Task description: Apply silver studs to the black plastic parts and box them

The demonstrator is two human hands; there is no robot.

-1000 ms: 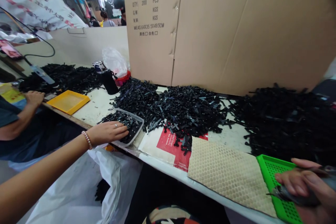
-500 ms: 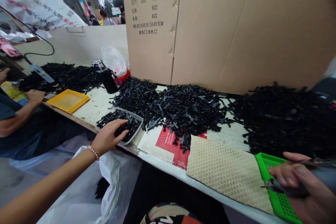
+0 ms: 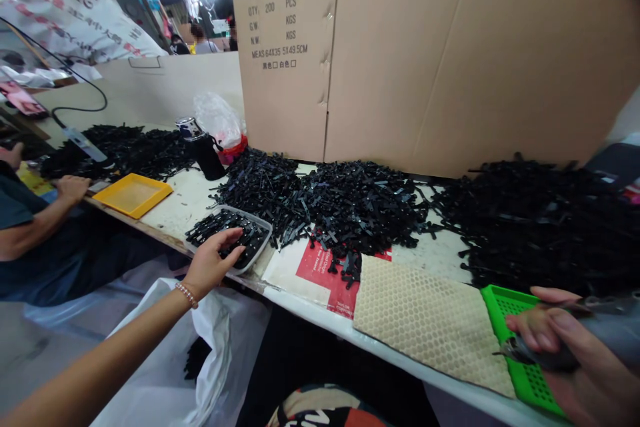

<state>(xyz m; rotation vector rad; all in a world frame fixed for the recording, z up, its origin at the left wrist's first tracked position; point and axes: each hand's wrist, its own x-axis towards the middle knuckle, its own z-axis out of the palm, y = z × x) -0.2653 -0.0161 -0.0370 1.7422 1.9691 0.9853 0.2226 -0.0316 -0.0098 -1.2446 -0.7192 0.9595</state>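
Over the near side of a clear plastic box (image 3: pixel 269 235) of small black parts (image 3: pixel 220 223), my left hand (image 3: pixel 213 265) reaches with thumb and fingers apart. Its fingertips are at the parts, and I see nothing gripped in it. My right hand (image 3: pixel 565 347) is closed round a grey handheld tool (image 3: pixel 613 333) whose narrow metal tip (image 3: pixel 507 350) points left. The tool's exact kind is not clear. Below that hand lies a green perforated basket (image 3: pixel 534 390), partly covered by it. A beige dimpled mat (image 3: pixel 430 320) is left of the basket.
Heaps of black parts (image 3: pixel 365 207) spread along the bench, with another big heap (image 3: pixel 540 227) at right. A tall cardboard box (image 3: pixel 425 47) stands behind. Further left are a black bottle (image 3: pixel 207 157), a yellow tray (image 3: pixel 133 195) and a co-worker's arm (image 3: pixel 45 213). A white sack (image 3: pixel 210 347) hangs below.
The view has shifted slightly. My left hand stays over the plastic box with its fingers apart, and my right hand still holds the tool above the green basket.
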